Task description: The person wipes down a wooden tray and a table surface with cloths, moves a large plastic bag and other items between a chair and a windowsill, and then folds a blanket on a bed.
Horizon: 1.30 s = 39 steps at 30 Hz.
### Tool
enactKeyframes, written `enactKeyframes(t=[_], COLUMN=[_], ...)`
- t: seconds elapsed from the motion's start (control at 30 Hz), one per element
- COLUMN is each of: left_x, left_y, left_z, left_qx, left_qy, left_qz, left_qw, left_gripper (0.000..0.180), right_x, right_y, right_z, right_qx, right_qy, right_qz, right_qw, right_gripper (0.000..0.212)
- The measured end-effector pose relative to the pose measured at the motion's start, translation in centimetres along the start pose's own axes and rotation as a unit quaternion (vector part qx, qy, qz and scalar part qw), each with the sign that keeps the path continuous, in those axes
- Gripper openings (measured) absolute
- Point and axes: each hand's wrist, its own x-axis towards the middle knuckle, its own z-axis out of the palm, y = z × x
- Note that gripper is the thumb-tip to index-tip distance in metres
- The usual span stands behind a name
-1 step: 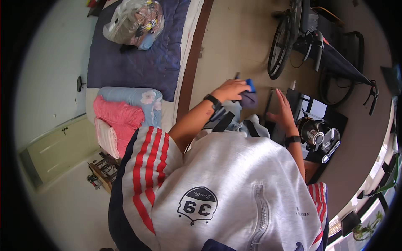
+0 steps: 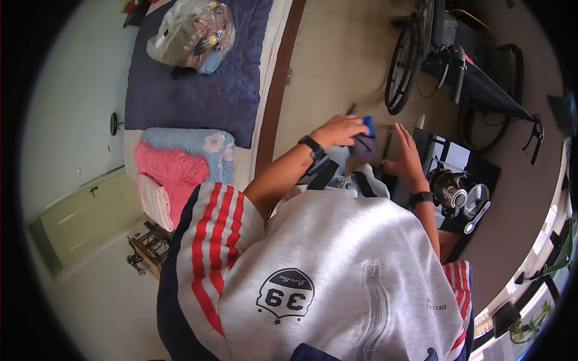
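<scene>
Nothing is shifting between the earlier frame and this one: both hands are sitting exactly where they were. Left hand [image 2: 342,129], watch on the wrist, is closing around a small blue object [image 2: 368,126] and pressing it against a dark folded cloth [image 2: 363,146], which is lying just ahead of the person's chest, above the floor. Right hand [image 2: 404,157], fingers spread wide and holding nothing, is resting flat on a dark, flat, hard-edged case [image 2: 421,144] just beside the cloth. Risk, as a judgement: the soft cloth is looking loosely gathered and could be slipping off the left-hand grip, since only the fingertips are pinning it. Nearby: a shiny metal pot with round lid [image 2: 457,191], a wheelchair [image 2: 445,54] with thin spoked wheels, a quilted navy bed cover [image 2: 198,96], a crinkled clear plastic bag [image 2: 192,33], and soft pink and pale-blue folded bedding [image 2: 174,171].
</scene>
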Motion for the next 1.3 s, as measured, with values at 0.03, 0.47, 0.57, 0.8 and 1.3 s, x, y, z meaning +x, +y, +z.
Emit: enactKeyframes(t=[0.03,0.47,0.57,0.8,1.3], left_x=[1.4,13.4,13.0,-1.2,-23.2], left_y=[0.9,4.9,0.0,-15.9,-32.4], left_z=[-0.1,3.8,4.2,-1.0,-19.0], left_qx=[0.012,-0.02,-0.052,-0.05,-0.103], left_qy=[0.007,-0.172,-0.207,-0.064,0.452], left_qz=[0.031,0.047,0.016,-0.362,-0.462], left_qw=[0.999,0.984,0.977,0.929,0.756], left_gripper=[0.049,0.105,0.075,0.033,0.036], right_x=[1.7,-13.4,-17.7,-11.1,24.0], right_y=[-1.3,11.1,15.6,14.5,21.4], right_z=[-0.3,-1.0,0.2,-0.9,9.8], right_qx=[-0.03,0.075,0.014,-0.269,-0.125], right_qy=[0.034,0.151,0.286,0.135,-0.23], right_qz=[-0.062,0.394,0.45,0.512,0.291], right_qw=[0.997,0.903,0.846,0.805,0.92], right_gripper=[0.073,0.039,0.041,0.036,0.038])
